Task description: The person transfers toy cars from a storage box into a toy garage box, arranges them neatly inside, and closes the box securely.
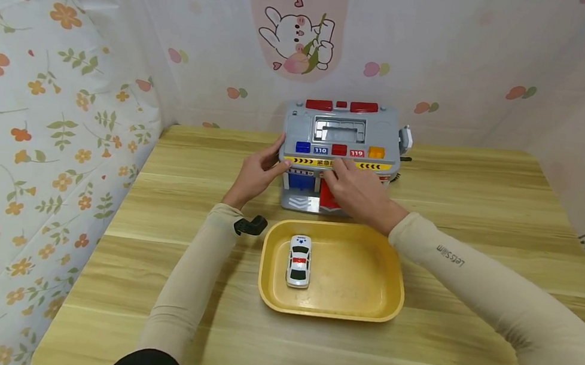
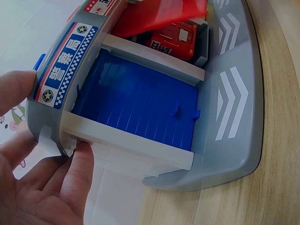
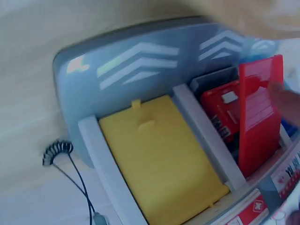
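A grey toy police and fire station (image 1: pixel 380 129) stands at the back of the table. My left hand (image 1: pixel 255 175) grips its left side, thumb on the roof edge and fingers under it in the left wrist view. My right hand (image 1: pixel 359 190) is at the middle bay, holding the red door (image 3: pixel 260 122) tilted outward by its handle area; the hand hides part of it. Behind that door sits a red toy vehicle (image 3: pixel 225 105), also seen in the left wrist view. The blue door (image 2: pixel 136 98) and the yellow door (image 3: pixel 161 159) are closed.
In front of the station is a yellow tray (image 1: pixel 328 314) with a white toy police car (image 1: pixel 299 261) at its left. A black coiled cord (image 3: pixel 58 150) hangs at the station's right side. A patterned cloth (image 1: pixel 206 34) stands behind the table.
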{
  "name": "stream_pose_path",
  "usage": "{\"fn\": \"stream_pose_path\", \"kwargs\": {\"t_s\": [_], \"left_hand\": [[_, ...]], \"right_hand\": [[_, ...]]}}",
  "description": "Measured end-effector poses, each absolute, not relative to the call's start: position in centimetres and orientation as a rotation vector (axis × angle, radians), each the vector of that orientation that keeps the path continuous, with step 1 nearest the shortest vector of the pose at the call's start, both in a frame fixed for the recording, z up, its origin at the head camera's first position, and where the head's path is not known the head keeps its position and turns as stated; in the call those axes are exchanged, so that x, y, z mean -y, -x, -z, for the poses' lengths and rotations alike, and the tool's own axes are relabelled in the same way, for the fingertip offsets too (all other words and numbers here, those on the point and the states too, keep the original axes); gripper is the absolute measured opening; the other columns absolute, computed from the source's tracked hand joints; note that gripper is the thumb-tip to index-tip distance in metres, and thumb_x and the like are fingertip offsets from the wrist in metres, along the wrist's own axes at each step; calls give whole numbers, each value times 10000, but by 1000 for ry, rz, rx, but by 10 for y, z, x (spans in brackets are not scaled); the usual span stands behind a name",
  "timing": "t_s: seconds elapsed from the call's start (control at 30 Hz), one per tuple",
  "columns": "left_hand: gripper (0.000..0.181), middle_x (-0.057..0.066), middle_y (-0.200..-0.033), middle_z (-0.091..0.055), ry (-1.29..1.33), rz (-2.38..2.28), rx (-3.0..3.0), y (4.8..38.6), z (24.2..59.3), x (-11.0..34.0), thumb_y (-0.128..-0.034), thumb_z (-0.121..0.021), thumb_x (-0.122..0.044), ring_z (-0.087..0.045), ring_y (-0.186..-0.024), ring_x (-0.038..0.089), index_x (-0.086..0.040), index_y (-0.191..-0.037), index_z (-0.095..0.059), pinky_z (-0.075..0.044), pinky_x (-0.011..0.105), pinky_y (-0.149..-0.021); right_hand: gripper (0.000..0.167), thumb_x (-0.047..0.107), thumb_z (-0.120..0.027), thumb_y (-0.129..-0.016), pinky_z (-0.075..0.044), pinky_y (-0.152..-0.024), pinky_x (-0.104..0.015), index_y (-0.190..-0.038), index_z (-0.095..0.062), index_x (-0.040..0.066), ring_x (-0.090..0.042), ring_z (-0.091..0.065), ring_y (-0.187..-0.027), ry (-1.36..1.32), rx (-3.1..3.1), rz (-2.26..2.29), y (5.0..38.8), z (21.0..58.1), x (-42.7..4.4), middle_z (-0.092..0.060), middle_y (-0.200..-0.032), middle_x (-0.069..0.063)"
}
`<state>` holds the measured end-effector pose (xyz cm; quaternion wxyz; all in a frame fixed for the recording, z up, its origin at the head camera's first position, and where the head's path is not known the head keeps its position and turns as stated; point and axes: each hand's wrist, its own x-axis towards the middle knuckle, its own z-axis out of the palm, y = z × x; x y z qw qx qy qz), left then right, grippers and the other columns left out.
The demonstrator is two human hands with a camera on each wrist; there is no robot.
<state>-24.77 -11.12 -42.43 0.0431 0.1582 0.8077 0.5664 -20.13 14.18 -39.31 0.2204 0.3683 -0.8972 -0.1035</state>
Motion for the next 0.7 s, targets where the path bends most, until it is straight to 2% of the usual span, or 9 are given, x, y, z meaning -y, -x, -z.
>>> {"fn": "stream_pose_path", "kwargs": {"t_s": [0.03,0.1,0.17,0.27,0.4,0.7], "left_hand": [[646,9,-1635,-332,-487,-1737,-2463,248,425,111,-998,-629,-299,-449,-1456,256,-299,-1565,-321,-425,401,-1181],[650,25,-1636,-324,-484,-1729,-2460,247,421,110,-1002,-624,-271,-446,-1456,266,-264,-1572,-310,-426,402,-1180],[651,19,-1637,-323,-488,-1743,-2455,247,422,109,-1000,-628,-271,-450,-1454,261,-267,-1570,-313,-432,393,-1175],[656,21,-1638,-327,-481,-1757,-2448,246,424,109,-996,-634,-262,-453,-1453,261,-259,-1569,-316,-434,396,-1172],[654,-1,-1634,-342,-483,-1759,-2453,248,429,109,-987,-643,-307,-456,-1453,246,-312,-1561,-328,-433,402,-1174],[646,-4,-1631,-341,-458,-1754,-2444,251,429,111,-993,-636,-289,-445,-1459,234,-321,-1558,-325,-430,396,-1178]], "right_hand": [[278,130,-696,-931,-639,-756,-356,-1159,-606,0,-303,-626,-935,-992,2459,318,204,394,-142,-628,-1089,-174],[436,209,-760,-889,-616,-841,-358,-1208,-536,12,-321,-553,-1019,-936,2469,356,210,393,-141,-565,-1149,-193],[648,308,-833,-817,-566,-963,-396,-1278,-468,36,-345,-505,-1127,-887,2512,341,216,392,-141,-526,-1230,-211],[964,423,-913,-689,-508,-1053,-444,-1401,-367,67,-381,-434,-1255,-849,2602,271,221,391,-142,-473,-1308,-230],[1046,407,-927,-676,-465,-1039,-493,-1454,-313,72,-406,-406,-1283,-801,2649,164,226,395,-147,-486,-1303,-243],[996,402,-934,-661,-396,-972,-518,-1404,-369,55,-386,-431,-1209,-782,2561,166,236,402,-155,-536,-1197,-221]]}}
